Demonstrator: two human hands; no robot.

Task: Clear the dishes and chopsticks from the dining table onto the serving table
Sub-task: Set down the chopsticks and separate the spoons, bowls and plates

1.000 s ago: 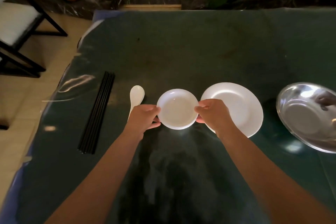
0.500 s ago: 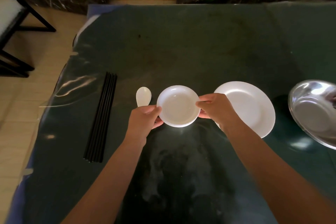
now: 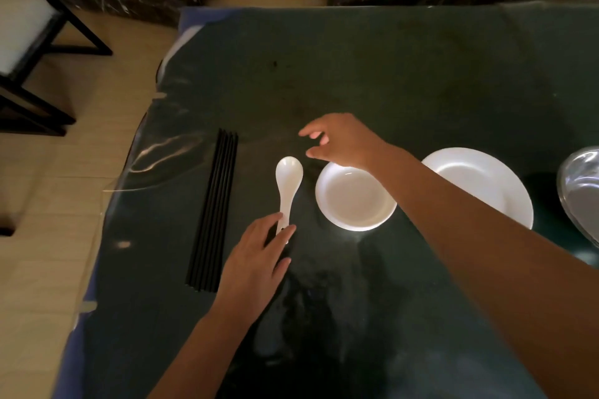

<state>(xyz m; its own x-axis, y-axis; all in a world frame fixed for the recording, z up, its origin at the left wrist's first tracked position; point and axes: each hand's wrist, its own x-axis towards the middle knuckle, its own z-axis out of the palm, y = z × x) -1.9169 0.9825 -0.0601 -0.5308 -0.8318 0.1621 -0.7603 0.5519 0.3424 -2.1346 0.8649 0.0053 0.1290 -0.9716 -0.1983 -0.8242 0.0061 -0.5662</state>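
Judging progress: our left hand (image 3: 256,256) pinches the white ceramic spoon (image 3: 287,186) handle; right hand (image 3: 343,139) hovers spread, empty. Black chopsticks (image 3: 212,210), small white bowl (image 3: 355,196), white plate (image 3: 479,185) all sit on the dark table (image 3: 356,74).

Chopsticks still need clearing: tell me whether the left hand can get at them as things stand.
Probably yes. The left hand rests on the spoon handle, right beside the chopsticks, with only bare table between.
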